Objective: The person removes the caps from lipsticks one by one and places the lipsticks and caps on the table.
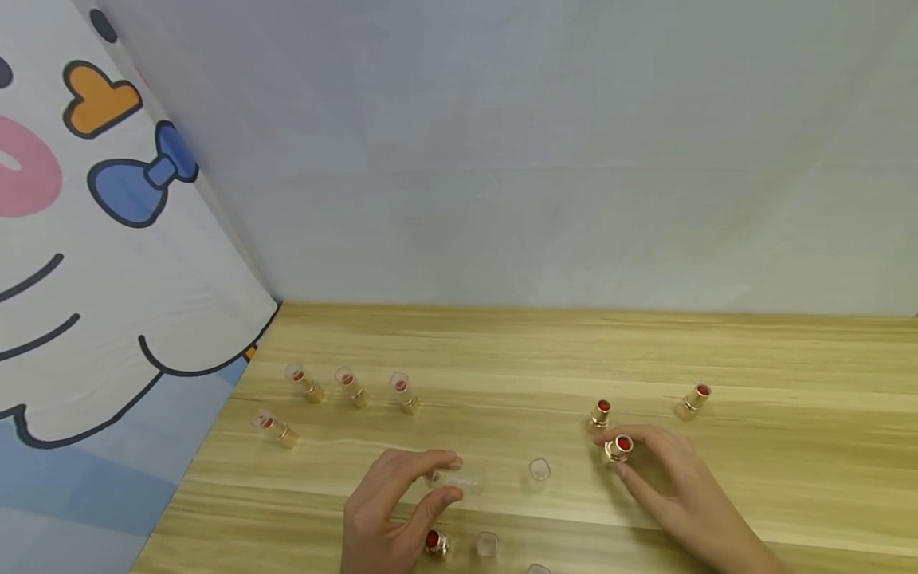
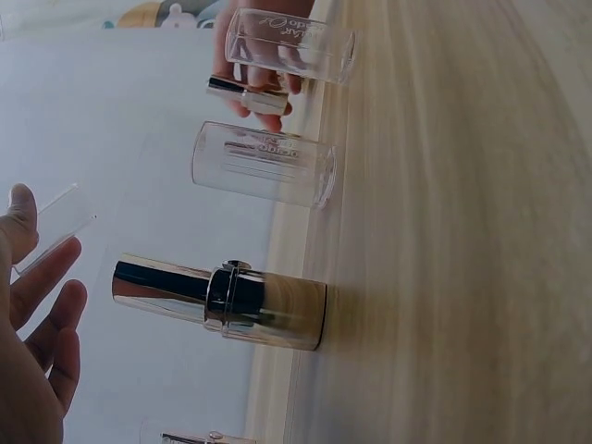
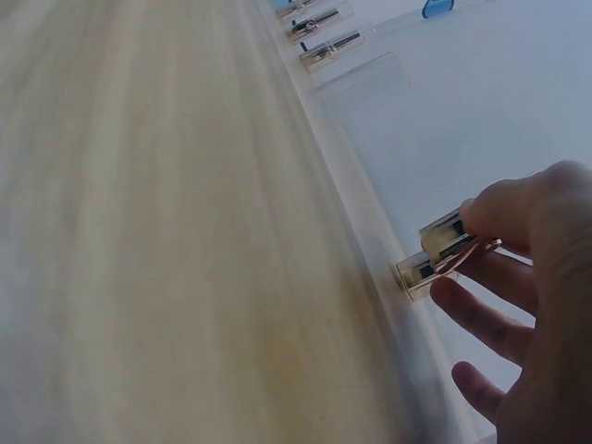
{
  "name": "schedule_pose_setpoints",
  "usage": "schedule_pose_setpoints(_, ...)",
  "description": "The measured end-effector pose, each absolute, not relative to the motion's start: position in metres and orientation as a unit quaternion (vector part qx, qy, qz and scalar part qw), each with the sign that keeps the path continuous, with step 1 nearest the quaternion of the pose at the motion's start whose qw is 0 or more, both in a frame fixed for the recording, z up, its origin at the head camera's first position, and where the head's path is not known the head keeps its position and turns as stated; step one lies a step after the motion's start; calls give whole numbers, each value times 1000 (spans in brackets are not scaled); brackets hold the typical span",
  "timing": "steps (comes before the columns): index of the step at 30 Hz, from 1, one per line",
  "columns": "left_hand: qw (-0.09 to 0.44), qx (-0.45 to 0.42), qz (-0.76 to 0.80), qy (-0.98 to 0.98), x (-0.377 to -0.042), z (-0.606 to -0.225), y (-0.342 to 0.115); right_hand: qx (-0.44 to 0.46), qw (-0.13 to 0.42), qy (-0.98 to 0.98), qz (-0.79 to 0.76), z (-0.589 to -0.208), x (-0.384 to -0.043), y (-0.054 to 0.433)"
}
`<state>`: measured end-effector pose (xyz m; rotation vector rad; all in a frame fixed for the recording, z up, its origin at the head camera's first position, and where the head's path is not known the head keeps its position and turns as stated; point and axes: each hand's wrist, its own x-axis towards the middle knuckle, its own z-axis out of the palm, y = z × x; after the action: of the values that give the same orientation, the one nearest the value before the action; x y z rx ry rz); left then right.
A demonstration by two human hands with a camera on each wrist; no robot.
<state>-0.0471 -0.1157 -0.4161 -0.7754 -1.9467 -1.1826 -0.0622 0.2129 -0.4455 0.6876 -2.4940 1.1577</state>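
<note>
Two bare hands are pictured from the head camera, a left hand (image 1: 376, 510) and a right hand (image 1: 684, 486), both formed with slender fingers. Short nails are seen at the left thumb (image 1: 441, 501). The right wrist (image 1: 742, 550) is uncovered to the frame's lower edge. Rounded fingertips (image 2: 70, 294) are captured in the left wrist view, a narrow little finger (image 3: 478, 388) in the right.

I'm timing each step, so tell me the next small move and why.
Probably bring the lipstick in the right hand to the clear cap in the left hand: the lipstick is uncapped, the cap is held apart from it, and four capped lipsticks stand at the left.
</note>
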Motion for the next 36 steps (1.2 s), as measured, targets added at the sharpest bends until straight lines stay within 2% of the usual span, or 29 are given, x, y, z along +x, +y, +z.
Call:
schedule_pose_setpoints(14,362,-303,-464,-750,-47,-414,-117,239,164,-876,385,-459,-67,215)
schedule_pose_setpoints(21,357,-299,-463,-754,-47,-415,-118,239,150,-879,384,-463,-67,218)
schedule_pose_setpoints(30,363,-299,-458,-755,-47,-415,-119,252,197,-880,352,-468,-72,217)
schedule_pose_setpoints(36,373,-307,-467,-741,-47,-414,-121,247,206,-885,336,-470,-70,216)
